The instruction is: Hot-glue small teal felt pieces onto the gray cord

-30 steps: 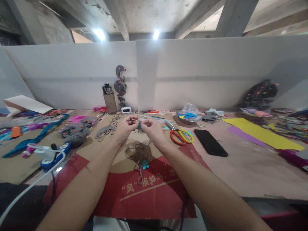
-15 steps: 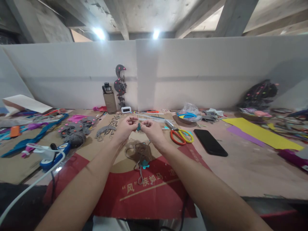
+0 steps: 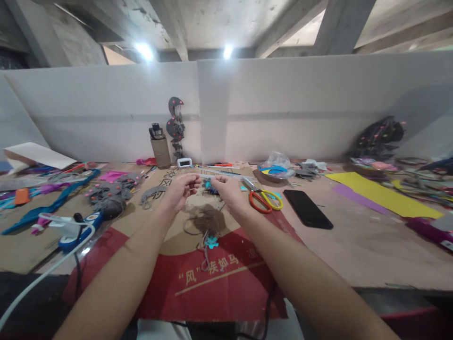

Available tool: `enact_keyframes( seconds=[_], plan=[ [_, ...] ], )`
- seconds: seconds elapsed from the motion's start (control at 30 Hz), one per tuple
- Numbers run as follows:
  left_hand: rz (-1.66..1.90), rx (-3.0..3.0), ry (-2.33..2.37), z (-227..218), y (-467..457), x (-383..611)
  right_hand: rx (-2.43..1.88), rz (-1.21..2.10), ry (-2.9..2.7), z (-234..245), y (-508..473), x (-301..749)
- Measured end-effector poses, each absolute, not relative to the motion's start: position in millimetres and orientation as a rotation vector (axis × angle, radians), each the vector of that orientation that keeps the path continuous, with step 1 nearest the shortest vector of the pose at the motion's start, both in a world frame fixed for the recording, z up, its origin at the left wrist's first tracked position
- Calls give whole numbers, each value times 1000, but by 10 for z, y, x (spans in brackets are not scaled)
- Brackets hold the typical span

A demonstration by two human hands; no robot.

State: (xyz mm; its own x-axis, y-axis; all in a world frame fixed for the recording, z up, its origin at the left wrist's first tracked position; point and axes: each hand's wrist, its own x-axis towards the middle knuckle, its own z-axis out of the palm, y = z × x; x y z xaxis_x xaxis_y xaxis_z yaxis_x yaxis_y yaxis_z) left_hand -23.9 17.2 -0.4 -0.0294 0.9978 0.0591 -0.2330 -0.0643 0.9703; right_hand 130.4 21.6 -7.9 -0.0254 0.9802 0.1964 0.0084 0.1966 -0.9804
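Observation:
Over the cardboard sheet, my right hand pinches a small teal piece between thumb and fingers. Some dark blue material shows just under it, too small to make out. My left hand is a short way to the left, its fingers curved and apart, with nothing visible in them. Below the hands, a loose tangle of grey cord lies on the cardboard with a bright turquoise scrap at its lower end. Right of my right hand lie scissors with red and yellow handles.
A black phone lies to the right, near yellow sheets. Behind stand a bottle, a small white clock and a bowl. On the left are grey pinned pieces and a blue power strip with a white cable.
My left hand has come away from the teal piece to the left, and its fingers have parted. The right hand keeps the piece, moved slightly right.

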Motion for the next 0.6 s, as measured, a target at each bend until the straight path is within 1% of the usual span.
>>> enact_keyframes(
  seconds=[0.13, 0.3, 0.6],
  plan=[
    [1374, 1092, 1082, -48, 222, -251, -1054, 1060, -1342, -65, 203, 1294],
    [1336, 1264, 1124, -38, 192, -199, -1035, 1022, -1389, -79, 223, 1284],
    [1314, 1415, 1083, -14, 155, -190, -1035, 927, -1462, -148, 283, 1266]
  ],
)
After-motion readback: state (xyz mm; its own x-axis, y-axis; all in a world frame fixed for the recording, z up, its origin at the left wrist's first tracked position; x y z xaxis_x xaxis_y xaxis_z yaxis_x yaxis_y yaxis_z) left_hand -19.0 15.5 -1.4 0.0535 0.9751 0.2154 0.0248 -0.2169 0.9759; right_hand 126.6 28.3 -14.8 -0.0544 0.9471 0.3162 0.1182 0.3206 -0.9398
